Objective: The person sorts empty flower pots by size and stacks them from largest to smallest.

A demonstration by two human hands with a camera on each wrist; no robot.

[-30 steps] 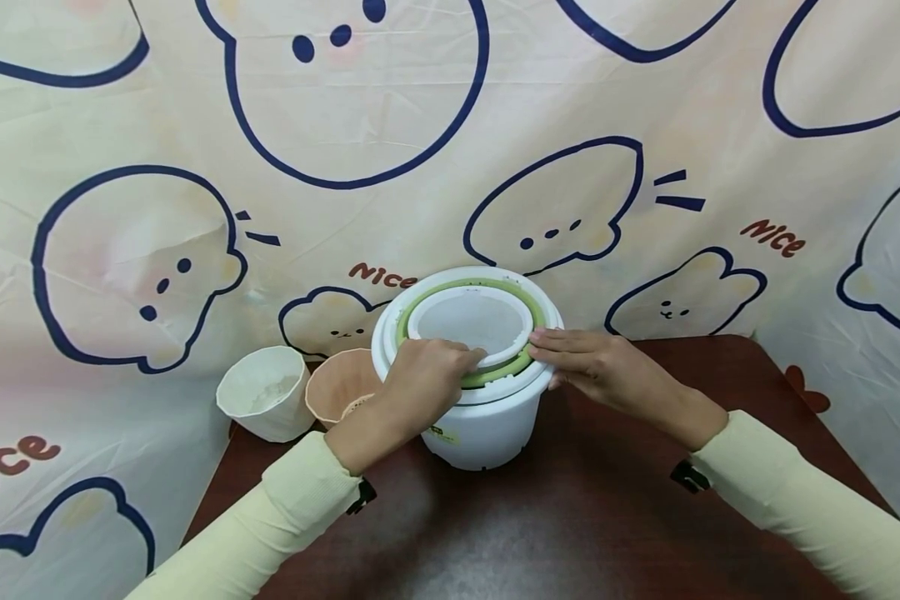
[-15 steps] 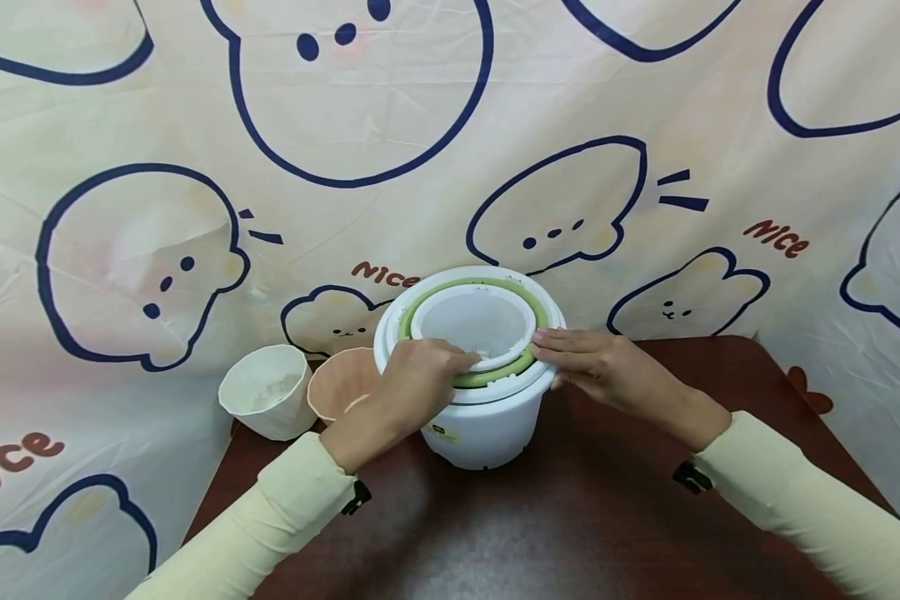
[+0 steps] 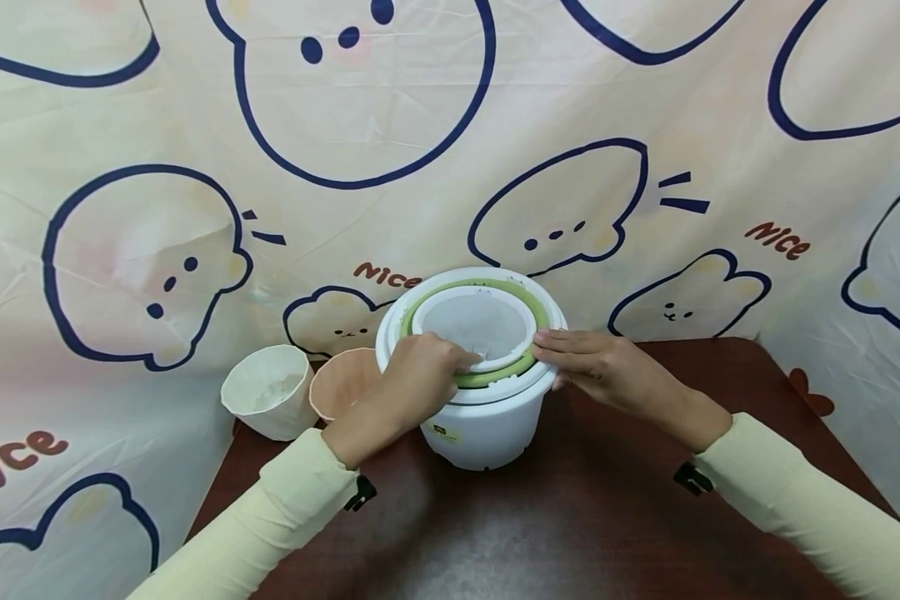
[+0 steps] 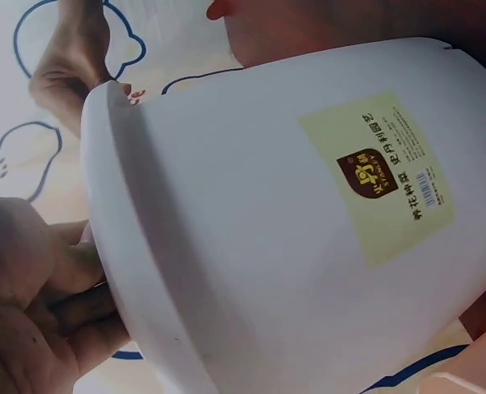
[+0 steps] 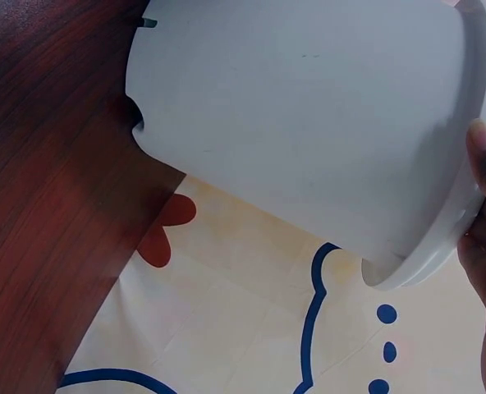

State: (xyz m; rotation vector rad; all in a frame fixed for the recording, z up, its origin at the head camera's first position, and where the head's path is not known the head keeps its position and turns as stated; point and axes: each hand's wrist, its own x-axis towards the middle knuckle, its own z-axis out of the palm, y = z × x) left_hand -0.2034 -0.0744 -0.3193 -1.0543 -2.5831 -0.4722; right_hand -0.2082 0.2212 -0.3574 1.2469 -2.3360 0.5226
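A large white flower pot [image 3: 483, 433] stands on the table, a yellow label [image 4: 378, 176] on its wall. Nested in it are a green-rimmed pot [image 3: 532, 304] and a smaller white pot [image 3: 472, 315]. My left hand [image 3: 420, 375] reaches over the near-left rims and grips the small pot's rim, thumb towards its inside. Part of these fingers is hidden behind the outer rim in the left wrist view. At the right side, my right hand [image 3: 600, 362] holds the large pot's rim, fingers on top by the green ring and thumb against the outside.
Left of the nested pots stand a white faceted pot [image 3: 243, 387] with pale stuff in it and a peach faceted pot [image 3: 337, 387], partly behind my left forearm. The dark wooden table [image 3: 555, 533] ends at a cloth wall [image 3: 390, 225] printed with cartoon animals.
My left hand has shifted slightly at the small pot's rim. My right hand keeps its hold, and the nested pots stay in place.
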